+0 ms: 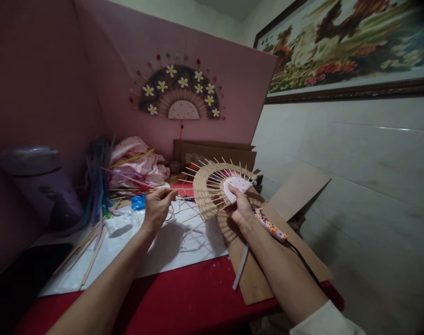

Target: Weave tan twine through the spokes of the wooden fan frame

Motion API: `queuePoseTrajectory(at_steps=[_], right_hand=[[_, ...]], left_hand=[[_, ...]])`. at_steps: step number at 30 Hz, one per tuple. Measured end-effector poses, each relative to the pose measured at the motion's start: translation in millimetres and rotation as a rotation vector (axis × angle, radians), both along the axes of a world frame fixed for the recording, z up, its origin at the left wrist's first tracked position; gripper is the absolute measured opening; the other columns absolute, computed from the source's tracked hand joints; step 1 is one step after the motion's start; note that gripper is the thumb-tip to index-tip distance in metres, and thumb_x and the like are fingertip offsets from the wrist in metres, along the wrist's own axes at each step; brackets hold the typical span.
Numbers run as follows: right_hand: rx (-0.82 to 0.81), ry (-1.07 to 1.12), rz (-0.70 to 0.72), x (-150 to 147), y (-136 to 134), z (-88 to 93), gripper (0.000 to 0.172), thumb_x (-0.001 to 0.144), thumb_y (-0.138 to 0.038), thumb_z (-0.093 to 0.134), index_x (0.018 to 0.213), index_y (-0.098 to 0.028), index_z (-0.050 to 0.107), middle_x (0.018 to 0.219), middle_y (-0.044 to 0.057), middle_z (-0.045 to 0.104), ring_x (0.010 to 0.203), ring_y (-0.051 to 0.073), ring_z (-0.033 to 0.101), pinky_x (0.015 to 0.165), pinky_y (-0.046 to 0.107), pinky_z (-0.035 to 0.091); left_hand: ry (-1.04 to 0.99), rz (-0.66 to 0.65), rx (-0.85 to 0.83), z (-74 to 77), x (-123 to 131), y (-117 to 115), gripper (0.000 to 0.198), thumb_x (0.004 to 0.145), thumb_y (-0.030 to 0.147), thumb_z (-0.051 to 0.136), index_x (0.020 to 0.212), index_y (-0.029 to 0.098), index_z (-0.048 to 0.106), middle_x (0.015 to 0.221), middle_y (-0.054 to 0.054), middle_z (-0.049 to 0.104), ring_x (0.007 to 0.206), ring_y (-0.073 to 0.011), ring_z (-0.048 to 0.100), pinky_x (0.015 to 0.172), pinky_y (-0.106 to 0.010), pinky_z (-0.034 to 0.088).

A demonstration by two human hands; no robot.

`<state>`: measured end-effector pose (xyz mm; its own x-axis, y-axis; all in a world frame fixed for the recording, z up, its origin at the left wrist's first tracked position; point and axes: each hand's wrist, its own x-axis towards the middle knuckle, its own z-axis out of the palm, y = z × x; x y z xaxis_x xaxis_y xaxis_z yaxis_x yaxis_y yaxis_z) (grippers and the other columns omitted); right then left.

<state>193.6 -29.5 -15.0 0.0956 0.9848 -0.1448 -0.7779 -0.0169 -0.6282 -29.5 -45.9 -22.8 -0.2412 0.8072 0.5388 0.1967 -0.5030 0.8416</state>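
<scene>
A half-round fan (pixel 207 190) made of thin sticks with tan twine woven through them is held up over the table. My right hand (pixel 240 209) grips it by its pink dotted half-circle centre (pixel 237 187), thumb on top. Bare stick ends fan out beyond the woven band. To the left of the fan, the fingers of my left hand (pixel 159 204) are pinched together on a thin strand of twine (pixel 170 214), which hangs in a loop by the fingertips and runs toward the fan's lower left sticks.
Pink cloth (pixel 138 160), pipe cleaners (pixel 99 172) and loose sticks (pixel 93 253) lie left, beside a purple lidded container (pixel 41 186). A flower-patterned glue gun (pixel 270 225) with a black cable rests on cardboard (pixel 252 279) at right. A flowered fan (pixel 182 83) hangs on the pink board behind.
</scene>
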Motion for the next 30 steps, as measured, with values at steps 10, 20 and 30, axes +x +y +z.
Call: queuePoseTrajectory(at_steps=[10, 20, 30], right_hand=[[-0.004, 0.026, -0.008, 1, -1, 0.7, 0.010, 0.067, -0.011, 0.059, 0.077, -0.015, 0.058, 0.064, 0.000, 0.067, 0.052, 0.013, 0.060, 0.046, 0.023, 0.051], [0.034, -0.007, 0.084, -2, -2, -1.3, 0.012, 0.066, -0.015, 0.063, 0.076, -0.015, 0.057, 0.060, -0.001, 0.066, 0.047, 0.012, 0.058, 0.046, 0.024, 0.050], [-0.007, -0.032, 0.096, -4, -5, 1.5, 0.011, 0.067, -0.014, 0.060, 0.078, -0.014, 0.058, 0.058, 0.000, 0.065, 0.046, 0.012, 0.056, 0.044, 0.024, 0.049]], left_hand=[[-0.008, -0.204, 0.046, 6.3, 1, -5, 0.014, 0.062, 0.028, 0.068, 0.067, 0.015, 0.069, 0.067, -0.003, 0.061, 0.064, -0.0123, 0.052, 0.058, -0.023, 0.038], [0.028, -0.168, -0.065, -13.0, 16, 0, 0.023, 0.062, 0.036, 0.066, 0.065, 0.013, 0.065, 0.062, -0.002, 0.060, 0.058, -0.0113, 0.052, 0.055, -0.023, 0.039], [0.043, -0.168, -0.091, -18.1, 17, 1, 0.024, 0.065, 0.037, 0.064, 0.068, 0.013, 0.064, 0.060, -0.001, 0.058, 0.054, -0.0102, 0.049, 0.052, -0.022, 0.039]])
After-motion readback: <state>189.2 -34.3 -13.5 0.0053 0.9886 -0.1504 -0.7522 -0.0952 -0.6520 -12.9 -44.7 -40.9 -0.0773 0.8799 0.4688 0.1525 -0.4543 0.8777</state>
